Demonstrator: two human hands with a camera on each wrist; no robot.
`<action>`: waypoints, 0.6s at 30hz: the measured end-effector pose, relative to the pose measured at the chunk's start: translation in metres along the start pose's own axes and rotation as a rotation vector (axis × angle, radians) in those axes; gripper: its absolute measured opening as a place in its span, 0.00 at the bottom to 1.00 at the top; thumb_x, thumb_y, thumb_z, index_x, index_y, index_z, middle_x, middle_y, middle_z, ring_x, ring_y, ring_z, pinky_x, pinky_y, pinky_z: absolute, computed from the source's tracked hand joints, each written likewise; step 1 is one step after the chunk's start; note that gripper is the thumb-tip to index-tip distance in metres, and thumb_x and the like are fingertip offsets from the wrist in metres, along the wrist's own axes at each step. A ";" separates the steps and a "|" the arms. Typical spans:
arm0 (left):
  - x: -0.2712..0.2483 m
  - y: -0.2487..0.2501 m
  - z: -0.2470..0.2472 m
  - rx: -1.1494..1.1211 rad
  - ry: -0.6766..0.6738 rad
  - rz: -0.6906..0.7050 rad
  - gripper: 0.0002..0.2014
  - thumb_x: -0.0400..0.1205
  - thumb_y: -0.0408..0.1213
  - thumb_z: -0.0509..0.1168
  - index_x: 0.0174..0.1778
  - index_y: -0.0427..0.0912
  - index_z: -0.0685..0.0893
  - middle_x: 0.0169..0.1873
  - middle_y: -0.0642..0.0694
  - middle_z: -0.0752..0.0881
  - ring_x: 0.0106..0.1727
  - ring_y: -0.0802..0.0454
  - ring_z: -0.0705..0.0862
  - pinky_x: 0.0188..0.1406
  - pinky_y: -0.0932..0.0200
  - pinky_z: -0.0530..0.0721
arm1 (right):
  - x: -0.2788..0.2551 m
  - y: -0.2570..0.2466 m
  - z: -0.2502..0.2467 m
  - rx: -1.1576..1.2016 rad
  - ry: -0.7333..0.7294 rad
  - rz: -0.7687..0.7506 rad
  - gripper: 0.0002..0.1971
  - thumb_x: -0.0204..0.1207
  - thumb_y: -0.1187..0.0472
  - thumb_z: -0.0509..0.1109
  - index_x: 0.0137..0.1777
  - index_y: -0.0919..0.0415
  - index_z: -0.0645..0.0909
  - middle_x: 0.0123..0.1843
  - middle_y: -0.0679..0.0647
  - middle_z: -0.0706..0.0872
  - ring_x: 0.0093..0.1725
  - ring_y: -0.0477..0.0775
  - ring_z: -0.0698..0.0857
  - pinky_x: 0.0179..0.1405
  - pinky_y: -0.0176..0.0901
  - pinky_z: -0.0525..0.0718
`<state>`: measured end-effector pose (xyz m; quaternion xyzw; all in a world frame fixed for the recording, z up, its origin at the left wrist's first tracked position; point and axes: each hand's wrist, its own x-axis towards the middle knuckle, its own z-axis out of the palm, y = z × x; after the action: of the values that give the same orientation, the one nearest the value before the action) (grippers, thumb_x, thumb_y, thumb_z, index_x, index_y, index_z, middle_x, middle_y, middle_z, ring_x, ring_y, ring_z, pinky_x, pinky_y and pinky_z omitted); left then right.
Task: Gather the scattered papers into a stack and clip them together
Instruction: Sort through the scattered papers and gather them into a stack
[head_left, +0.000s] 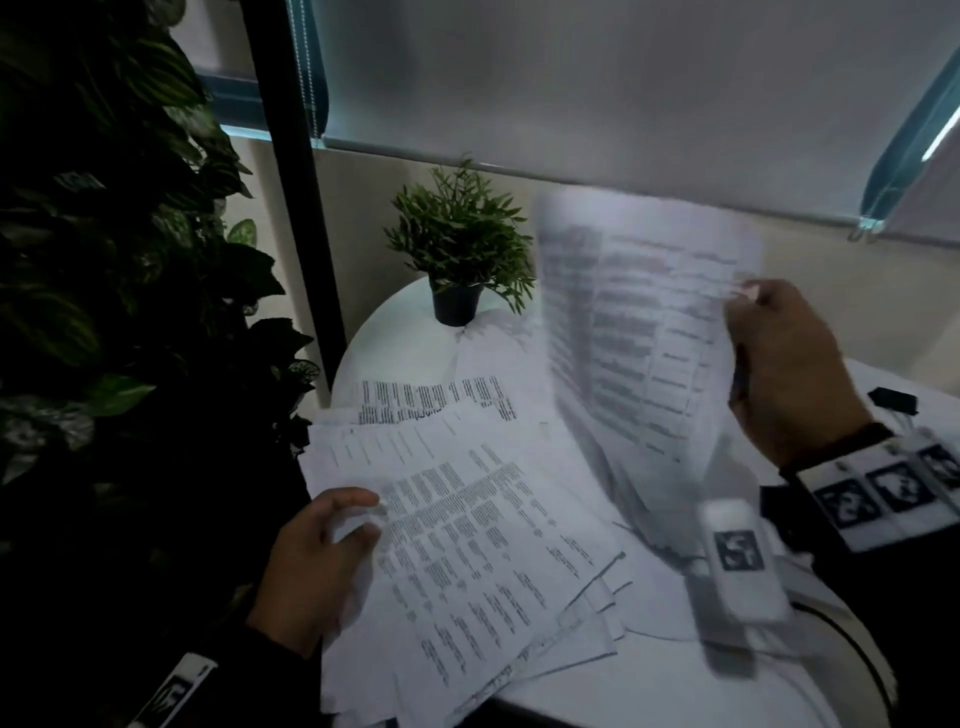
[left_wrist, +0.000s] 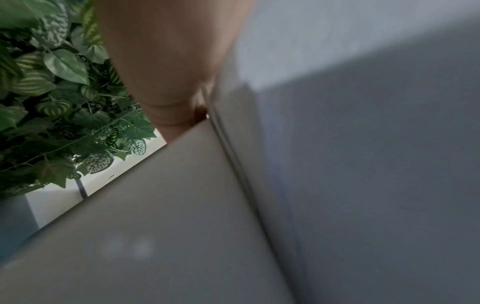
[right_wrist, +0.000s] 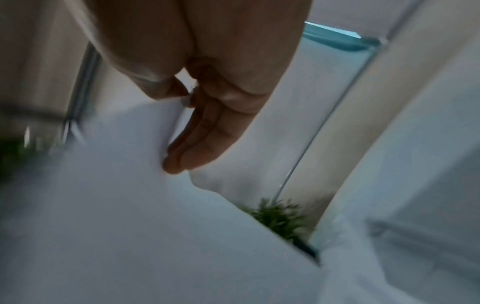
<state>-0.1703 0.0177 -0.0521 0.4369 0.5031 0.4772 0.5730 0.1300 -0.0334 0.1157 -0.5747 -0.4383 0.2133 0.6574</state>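
A loose, fanned pile of printed papers (head_left: 467, 545) lies on the white round table (head_left: 405, 338). My left hand (head_left: 363, 519) grips the pile's left edge, thumb on the top sheet; in the left wrist view the hand (left_wrist: 179, 82) sits against blurred paper edges (left_wrist: 233, 164). My right hand (head_left: 743, 296) pinches the right edge of one printed sheet (head_left: 639, 322), which is raised above the table and motion-blurred. In the right wrist view the thumb and fingers (right_wrist: 197, 148) close on that sheet (right_wrist: 116, 205). A black binder clip (head_left: 894, 401) lies on the table at the right, behind my right wrist.
A small potted plant (head_left: 462, 249) stands at the table's far edge. A dense wall of foliage (head_left: 104, 260) and a black post (head_left: 296, 182) stand at the left. A lowered roller blind (head_left: 571, 78) hangs behind the table.
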 end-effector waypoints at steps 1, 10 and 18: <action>0.001 -0.001 0.000 -0.030 0.021 -0.021 0.16 0.77 0.18 0.66 0.37 0.46 0.85 0.47 0.45 0.86 0.53 0.45 0.81 0.52 0.59 0.77 | 0.002 -0.006 0.003 0.212 0.021 0.056 0.10 0.83 0.67 0.58 0.42 0.54 0.75 0.26 0.44 0.84 0.23 0.38 0.80 0.19 0.29 0.76; -0.007 0.027 0.008 -0.322 -0.081 -0.141 0.25 0.88 0.39 0.53 0.29 0.50 0.89 0.33 0.55 0.90 0.46 0.50 0.87 0.52 0.66 0.84 | -0.026 0.086 0.032 -0.787 -0.410 0.126 0.05 0.84 0.64 0.56 0.52 0.53 0.71 0.32 0.47 0.75 0.23 0.40 0.73 0.21 0.29 0.68; -0.004 0.016 0.007 -0.520 -0.146 -0.133 0.32 0.60 0.67 0.70 0.56 0.53 0.89 0.53 0.51 0.91 0.51 0.52 0.90 0.48 0.51 0.89 | -0.074 0.093 0.052 -0.671 -0.326 0.327 0.17 0.83 0.65 0.59 0.69 0.56 0.74 0.52 0.49 0.83 0.43 0.47 0.82 0.42 0.28 0.77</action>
<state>-0.1653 0.0166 -0.0354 0.2744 0.3488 0.5190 0.7306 0.0694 -0.0389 0.0009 -0.7781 -0.4847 0.2487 0.3127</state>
